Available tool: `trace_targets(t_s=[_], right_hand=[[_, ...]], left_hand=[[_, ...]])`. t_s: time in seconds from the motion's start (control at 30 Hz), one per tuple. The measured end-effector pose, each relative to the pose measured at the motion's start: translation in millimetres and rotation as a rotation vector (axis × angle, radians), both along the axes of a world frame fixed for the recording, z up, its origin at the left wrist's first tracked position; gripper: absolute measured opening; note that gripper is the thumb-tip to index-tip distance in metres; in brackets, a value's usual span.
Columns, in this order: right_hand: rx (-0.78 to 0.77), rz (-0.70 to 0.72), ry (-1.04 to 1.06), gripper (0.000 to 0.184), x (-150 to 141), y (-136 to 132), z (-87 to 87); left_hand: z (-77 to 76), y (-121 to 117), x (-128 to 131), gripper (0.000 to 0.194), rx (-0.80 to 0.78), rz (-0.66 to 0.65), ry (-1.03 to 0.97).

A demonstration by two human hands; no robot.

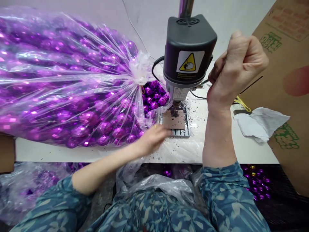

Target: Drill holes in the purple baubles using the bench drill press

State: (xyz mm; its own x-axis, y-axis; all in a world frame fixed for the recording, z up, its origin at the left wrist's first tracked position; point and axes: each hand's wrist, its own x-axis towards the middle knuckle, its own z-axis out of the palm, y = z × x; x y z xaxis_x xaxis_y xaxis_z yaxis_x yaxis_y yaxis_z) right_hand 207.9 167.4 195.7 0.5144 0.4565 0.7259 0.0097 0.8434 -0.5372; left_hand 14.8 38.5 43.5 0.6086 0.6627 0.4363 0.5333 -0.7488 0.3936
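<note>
My right hand is raised, its fingers wrapped round the lever on the right side of a small black bench drill press. Under the drill head lies a brown square board with a small hole, on a slotted metal base. Dark shavings are heaped on the board. My left hand is smeared by motion at the base's near left edge; I cannot make out whether its fingers hold anything. Faceted purple balls lie loose just behind it, left of the base.
A large knotted clear bag of purple balls fills the left of the white table. Crumpled white paper and a cardboard box stand at the right. More purple balls lie below the table at the right. Shavings dot the tabletop.
</note>
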Motion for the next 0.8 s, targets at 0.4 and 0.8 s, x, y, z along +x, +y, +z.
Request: trace_targets(t_s=[0.4,0.8], right_hand=[[-0.052,-0.08,-0.06,0.067,-1,-1,-3.0],[-0.076,-0.111,-0.078,0.068,-2,-4,-1.1]], left_hand=[[9.5,169,29,0.047,-0.303,0.612,0.013],[12.7,30,18,0.049,-0.655,0.23,-0.517]])
